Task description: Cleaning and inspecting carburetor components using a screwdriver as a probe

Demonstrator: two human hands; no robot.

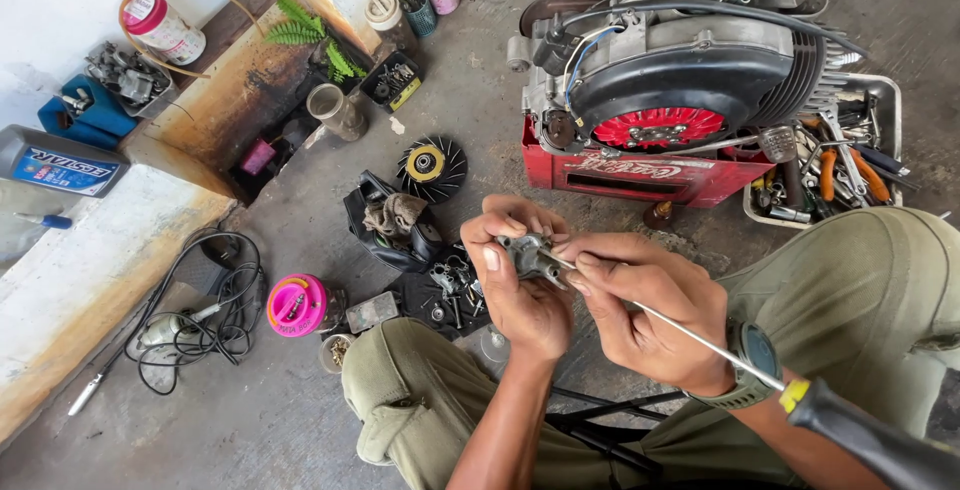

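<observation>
While the left hand (520, 295) clamps that small metal part (527, 253), keep the long screwdriver (700, 342) (pinched in the right hand (645, 305)) dead straight, I'd say.

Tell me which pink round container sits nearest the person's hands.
The pink lidded tub on the concrete floor by the left knee, next to the coiled black cable. The other pink-capped jar stands far off by the wall, top left.

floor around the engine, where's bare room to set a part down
Bare concrete lies between the black fan disc and the red crate, and at lower left below the cable coil. Crowded: the tool tray and parts by the hands.
</observation>
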